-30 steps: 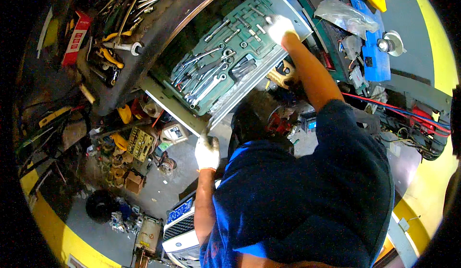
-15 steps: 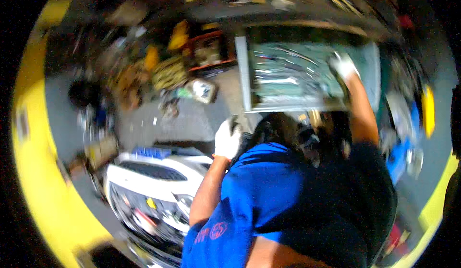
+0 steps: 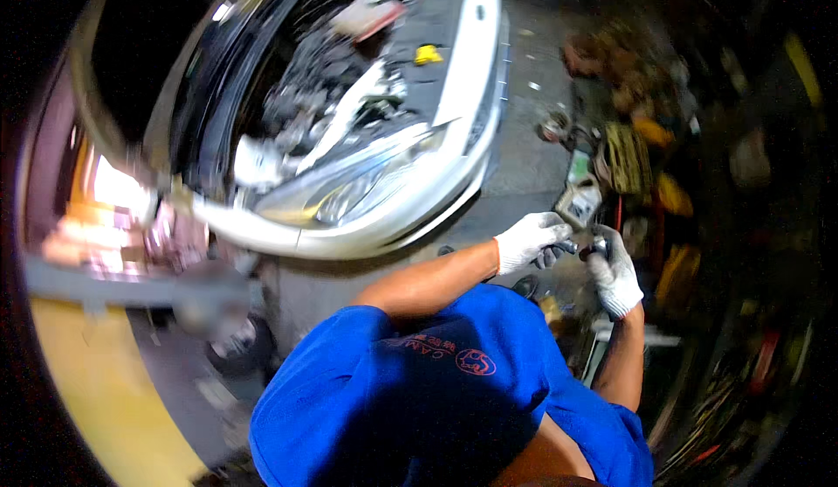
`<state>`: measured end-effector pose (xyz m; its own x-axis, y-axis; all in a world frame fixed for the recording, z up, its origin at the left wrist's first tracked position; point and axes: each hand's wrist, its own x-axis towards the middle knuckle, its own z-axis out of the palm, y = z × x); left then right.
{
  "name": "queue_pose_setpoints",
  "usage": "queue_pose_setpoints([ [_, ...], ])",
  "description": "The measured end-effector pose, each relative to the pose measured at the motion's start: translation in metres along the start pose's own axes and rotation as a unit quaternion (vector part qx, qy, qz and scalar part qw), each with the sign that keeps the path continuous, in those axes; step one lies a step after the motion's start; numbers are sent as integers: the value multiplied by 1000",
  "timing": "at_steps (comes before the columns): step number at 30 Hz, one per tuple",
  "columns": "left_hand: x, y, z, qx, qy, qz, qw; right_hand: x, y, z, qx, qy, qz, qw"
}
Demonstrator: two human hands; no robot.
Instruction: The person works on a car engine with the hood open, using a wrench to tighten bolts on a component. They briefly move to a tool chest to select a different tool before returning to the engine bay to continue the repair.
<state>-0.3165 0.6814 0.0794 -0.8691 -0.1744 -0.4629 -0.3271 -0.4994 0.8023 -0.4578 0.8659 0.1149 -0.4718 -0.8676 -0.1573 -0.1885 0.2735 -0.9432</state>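
Observation:
My left hand [image 3: 532, 241], in a white work glove with darker fingertips, is closed on a small metal tool part whose end sticks out toward the right. My right hand [image 3: 615, 273], gloved the same way, is held close by with its fingers curled round a small dark, round-ended piece. The two hands are a short gap apart, in front of my chest. Blur and the fingers hide the exact kind of both pieces. To the left stands a white car [image 3: 410, 212] with its engine bay [image 3: 314, 85] exposed and its headlamp [image 3: 349, 195] facing my way.
A pale plastic jug [image 3: 580, 203] stands on the grey floor just beyond my hands. Past it lie a stack of yellowish pieces [image 3: 627, 157] and heaped brownish parts [image 3: 620, 68]. A yellow object [image 3: 428, 54] rests at the car's front. A grey lift arm [image 3: 105, 282] is at far left.
My view has swung left, from the metal tool tray to the car. My right hand has left the tray and come beside my left, now with a small piece in it.

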Motion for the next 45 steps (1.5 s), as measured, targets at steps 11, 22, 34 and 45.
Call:
queue_pose_setpoints([
  [11,-148,14,-201,-262,93,221,935,151,-142,230,159,-203,69,964],
  [22,-287,31,-384,-238,95,293,921,192,-228,438,101,-240,127,957],
  [34,-337,35,-445,48,303,555,773,236,-253,511,53,-389,206,896],
  [45,-341,55,-482,67,312,545,776,264,-275,527,-68,-377,116,916],
])
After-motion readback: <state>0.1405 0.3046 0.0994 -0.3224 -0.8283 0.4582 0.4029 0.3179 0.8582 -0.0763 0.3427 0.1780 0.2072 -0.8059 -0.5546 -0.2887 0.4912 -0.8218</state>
